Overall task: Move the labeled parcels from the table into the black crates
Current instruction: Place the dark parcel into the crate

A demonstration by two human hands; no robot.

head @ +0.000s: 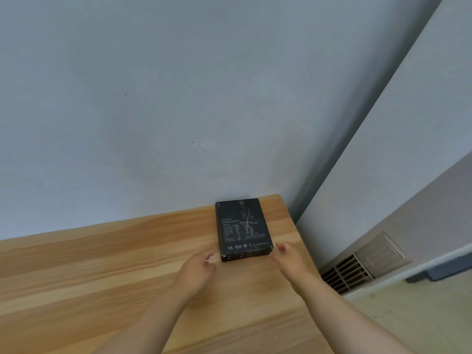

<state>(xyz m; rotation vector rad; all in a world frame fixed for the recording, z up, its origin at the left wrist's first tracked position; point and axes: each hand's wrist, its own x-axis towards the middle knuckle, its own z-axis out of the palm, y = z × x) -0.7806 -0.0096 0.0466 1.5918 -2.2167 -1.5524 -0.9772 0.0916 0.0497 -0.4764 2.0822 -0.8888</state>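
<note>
Grip: both hands open, nothing held. Left hand hovers over the desk with fingers loosely curled, fingertips just short of the near left corner of the black parcel stack, a small gap visible. Right hand sits just beside the stack's near right corner, fingers bent inward, thumb tip at or almost at the corner edge; contact cannot be confirmed. Both bare forearms reach in from the bottom of the frame.

The stack lies flat on the wooden desk near its far right corner, close to the wall. It looks like about three thin black boxes piled flush, edges aligned. Top face carries small white print, with CE and RoHS marks along the near edge. The stack sits between the two hands, slightly beyond them, its near edge roughly level with the fingertips.

Right of the desk, lower down, a slatted vent grille shows at the wall base beside the tiled floor.
</note>
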